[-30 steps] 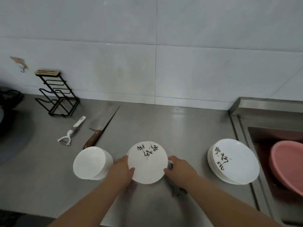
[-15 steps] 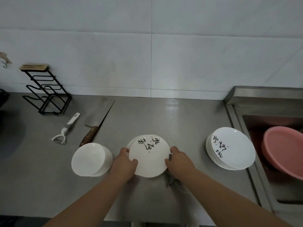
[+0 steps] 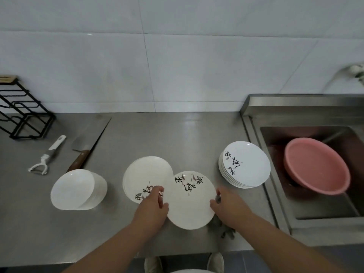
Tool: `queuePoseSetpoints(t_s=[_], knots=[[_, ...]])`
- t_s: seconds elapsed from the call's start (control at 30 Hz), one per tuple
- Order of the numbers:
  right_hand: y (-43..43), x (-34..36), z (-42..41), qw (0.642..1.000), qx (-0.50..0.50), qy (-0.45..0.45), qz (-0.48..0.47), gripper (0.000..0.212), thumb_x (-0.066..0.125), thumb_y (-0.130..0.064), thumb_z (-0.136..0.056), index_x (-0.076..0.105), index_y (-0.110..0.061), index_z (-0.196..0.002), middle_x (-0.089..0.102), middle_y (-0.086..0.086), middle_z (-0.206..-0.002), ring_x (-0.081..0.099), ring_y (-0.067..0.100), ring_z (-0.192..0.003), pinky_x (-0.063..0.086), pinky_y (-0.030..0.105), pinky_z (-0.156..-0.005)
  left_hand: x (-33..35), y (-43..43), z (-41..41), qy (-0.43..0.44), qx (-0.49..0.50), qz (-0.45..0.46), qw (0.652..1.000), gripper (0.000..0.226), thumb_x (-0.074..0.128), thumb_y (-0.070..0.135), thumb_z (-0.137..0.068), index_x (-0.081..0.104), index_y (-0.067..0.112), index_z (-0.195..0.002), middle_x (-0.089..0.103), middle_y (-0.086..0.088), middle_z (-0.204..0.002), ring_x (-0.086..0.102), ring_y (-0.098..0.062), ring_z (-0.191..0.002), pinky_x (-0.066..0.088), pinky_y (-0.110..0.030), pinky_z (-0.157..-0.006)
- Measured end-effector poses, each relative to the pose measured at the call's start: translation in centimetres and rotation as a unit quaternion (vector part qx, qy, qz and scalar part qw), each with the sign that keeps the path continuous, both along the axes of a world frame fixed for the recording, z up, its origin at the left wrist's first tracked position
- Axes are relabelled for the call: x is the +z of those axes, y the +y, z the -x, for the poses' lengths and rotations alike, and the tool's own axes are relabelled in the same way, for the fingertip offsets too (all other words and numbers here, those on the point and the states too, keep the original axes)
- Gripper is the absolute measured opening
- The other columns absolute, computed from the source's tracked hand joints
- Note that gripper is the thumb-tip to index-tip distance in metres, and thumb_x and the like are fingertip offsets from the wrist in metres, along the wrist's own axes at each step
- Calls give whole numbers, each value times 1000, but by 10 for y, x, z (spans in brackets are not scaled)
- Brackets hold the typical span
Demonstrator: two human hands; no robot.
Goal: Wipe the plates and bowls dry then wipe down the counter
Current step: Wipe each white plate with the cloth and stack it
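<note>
I hold a white plate with black brush lettering above the steel counter. My left hand grips its left rim and my right hand grips its right rim together with a grey cloth that hangs under the hand. Behind and to the left of the held plate lies a short stack of plates. A taller stack of lettered plates stands to the right, by the sink. To the left sits a stack of white bowls.
A pink basin leans in the sink at the right. A cleaver with a wooden handle, a white peeler and a black wire rack lie at the back left. My shoes show below the counter's front edge.
The held plate has moved right, off the short stack, which now shows behind it. The view has tilted down and shifted right.
</note>
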State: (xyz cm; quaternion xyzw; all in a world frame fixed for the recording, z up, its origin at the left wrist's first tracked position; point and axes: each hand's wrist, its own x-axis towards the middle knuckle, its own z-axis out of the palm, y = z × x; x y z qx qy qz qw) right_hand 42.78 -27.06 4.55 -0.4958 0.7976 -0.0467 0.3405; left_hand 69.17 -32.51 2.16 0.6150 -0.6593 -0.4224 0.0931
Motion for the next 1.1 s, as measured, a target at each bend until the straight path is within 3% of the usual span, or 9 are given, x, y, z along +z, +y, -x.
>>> queuePoseSetpoints(t_s=[0.27, 0.57, 0.63, 0.7, 0.87, 1.0, 1.1], knots=[[33, -32, 29, 997, 23, 26, -70, 32, 55, -42, -99, 48, -16, -117, 64, 3, -105, 55, 20, -88, 43, 32, -73, -21, 30, 39, -41, -48, -27, 998, 34, 63, 27, -93, 50, 32, -124, 64, 12, -97, 61, -10, -91, 48, -33, -78], [35, -38, 31, 998, 23, 17, -56, 37, 55, -44, -99, 45, -16, -121, 68, 5, -108, 65, 26, -99, 55, 39, -80, -33, 36, 37, -87, -84, 4, 993, 39, 62, 37, -91, 46, 35, -126, 62, 12, -96, 64, -15, -91, 54, -38, -81], [36, -37, 32, 998, 28, 15, -57, 37, 55, -45, -99, 46, -16, -122, 67, 3, -107, 65, 25, -99, 56, 40, -81, -35, 38, 35, -95, -99, 32, 990, 44, 61, 40, -90, 45, 37, -131, 61, 12, -104, 64, -17, -101, 53, -37, -83], [37, -35, 33, 997, 35, 16, -60, 38, 55, -45, -100, 46, -17, -124, 67, 3, -109, 64, 25, -100, 55, 38, -82, -39, 40, 30, -117, -122, 77, 983, 59, 63, 46, -90, 43, 34, -144, 61, 8, -124, 61, -20, -116, 50, -36, -93], [35, -19, 32, 993, 66, 73, -62, 42, 50, -46, -101, 41, -21, -134, 68, 5, -118, 66, 26, -105, 52, 36, -79, -51, 45, 21, -195, -209, 124, 950, 94, 44, 72, -88, 14, 27, -165, 21, 2, -170, 31, -24, -150, 25, -44, -122], [24, 8, 17, 987, 90, 121, 55, 43, 44, -46, -104, 38, -28, -143, 70, 0, -120, 68, 27, -106, 54, 38, -84, -53, 43, 18, -197, -240, 113, 944, 97, 27, 78, -87, -6, 29, -164, -2, 9, -172, 12, -22, -158, 11, -42, -127], [27, 9, -2, 971, 192, 79, 117, 61, 37, -54, -105, 23, -31, -160, 49, -1, -154, 51, 29, -134, 42, 41, -108, -53, 44, 17, -200, -246, 121, 941, 96, 24, 78, -89, -9, 29, -164, -8, 10, -171, 8, -22, -158, 11, -44, -128]])
